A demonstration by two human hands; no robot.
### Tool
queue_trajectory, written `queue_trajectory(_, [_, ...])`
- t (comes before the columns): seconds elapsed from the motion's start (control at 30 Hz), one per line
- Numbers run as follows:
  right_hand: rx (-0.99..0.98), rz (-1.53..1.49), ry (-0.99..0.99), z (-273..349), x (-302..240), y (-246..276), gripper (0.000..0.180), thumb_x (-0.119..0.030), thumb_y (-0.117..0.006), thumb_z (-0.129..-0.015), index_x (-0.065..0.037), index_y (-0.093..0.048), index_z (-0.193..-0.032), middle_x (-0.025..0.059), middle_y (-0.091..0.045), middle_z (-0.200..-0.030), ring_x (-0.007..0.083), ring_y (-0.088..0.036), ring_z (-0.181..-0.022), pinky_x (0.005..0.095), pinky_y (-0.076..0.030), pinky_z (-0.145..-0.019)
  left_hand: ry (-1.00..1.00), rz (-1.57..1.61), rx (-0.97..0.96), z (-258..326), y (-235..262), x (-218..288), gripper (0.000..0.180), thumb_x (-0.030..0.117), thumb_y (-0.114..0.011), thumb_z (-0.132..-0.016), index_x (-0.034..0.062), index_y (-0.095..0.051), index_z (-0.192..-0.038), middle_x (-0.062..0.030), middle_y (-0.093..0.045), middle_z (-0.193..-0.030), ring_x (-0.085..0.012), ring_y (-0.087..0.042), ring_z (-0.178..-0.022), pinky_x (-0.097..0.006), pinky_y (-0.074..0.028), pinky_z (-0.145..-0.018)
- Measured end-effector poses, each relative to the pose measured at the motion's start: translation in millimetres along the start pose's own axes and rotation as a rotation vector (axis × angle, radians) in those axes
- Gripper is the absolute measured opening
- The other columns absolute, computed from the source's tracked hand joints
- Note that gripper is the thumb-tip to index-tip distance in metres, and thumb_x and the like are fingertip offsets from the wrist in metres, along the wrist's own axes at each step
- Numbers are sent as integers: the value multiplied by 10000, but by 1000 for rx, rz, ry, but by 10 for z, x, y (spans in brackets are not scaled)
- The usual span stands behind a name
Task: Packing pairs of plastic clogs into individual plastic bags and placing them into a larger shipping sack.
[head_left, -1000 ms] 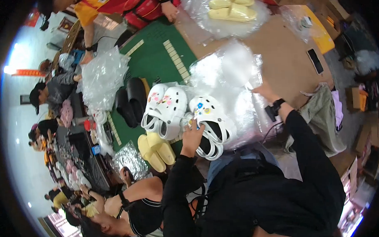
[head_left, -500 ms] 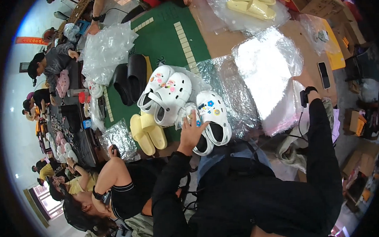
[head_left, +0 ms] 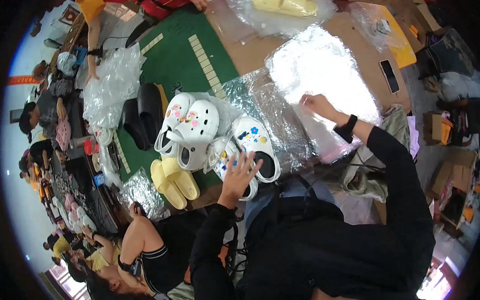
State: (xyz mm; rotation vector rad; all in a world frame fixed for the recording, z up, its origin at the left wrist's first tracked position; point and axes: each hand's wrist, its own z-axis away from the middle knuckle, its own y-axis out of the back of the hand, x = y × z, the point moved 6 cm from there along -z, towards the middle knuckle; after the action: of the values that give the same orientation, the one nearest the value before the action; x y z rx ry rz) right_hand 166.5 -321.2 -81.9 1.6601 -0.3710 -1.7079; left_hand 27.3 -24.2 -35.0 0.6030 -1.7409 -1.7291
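Note:
My left hand (head_left: pixel 238 179) is open, fingers spread, over a pair of white clogs (head_left: pixel 259 142) with blue flower charms near the table's front edge. It covers part of the left clog; whether it touches is unclear. My right hand (head_left: pixel 319 106) is over a stack of shiny clear plastic bags (head_left: pixel 313 63), its fingers curled together. Anything between those fingertips is too small to make out. Another pair of white clogs (head_left: pixel 203 119), with pink charms, lies just beyond the first, partly on clear plastic.
Black slippers (head_left: pixel 149 108) and yellow slides (head_left: pixel 175 184) lie to the left. More yellow slides (head_left: pixel 285 4) are at the far side on plastic. A phone (head_left: pixel 389 76) rests at right. A co-worker's arm (head_left: pixel 92 44) reaches toward plastic bags (head_left: pixel 111 83); another person sits at left.
My right hand has moved left from the bag stack's right edge to above the bags. My left hand has its fingers spread wider over the clogs. The whole view has shifted slightly.

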Motion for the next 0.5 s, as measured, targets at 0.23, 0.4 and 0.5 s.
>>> queue_trajectory(0.23, [-173, 4, -799, 604, 190, -1198, 714, -321, -611, -762, 90, -320, -1268, 307, -444, -1206, 409, -481, -1086, 416, -422, -895, -84, -177, -23, -260, -35, -98, 118, 185, -545, -782, 117, -611, -853, 12, -320, -1392, -347, -385, -1187, -522, -339, -929])
queue_trajectory(0.4, [21, 20, -887, 618, 61, -1284, 818, -316, -638, -742, 47, -191, -1323, 305, -288, -1319, 435, -313, -1221, 461, -299, -1009, 11, -90, 35, -107, -33, -256, 109, 156, -546, -756, 108, -601, -837, -18, -397, -1345, -358, -430, -1109, -463, -378, -863])
queue_trajectory(0.5, [204, -22, -868, 507, -111, -1301, 803, -327, -649, -735, 43, -230, -1312, 288, -355, -1283, 413, -362, -1197, 458, -322, -993, 55, -58, 20, 73, -39, -332, 130, 155, -543, -753, 107, -603, -857, -42, -405, -1340, -335, -445, -1087, -452, -370, -877])
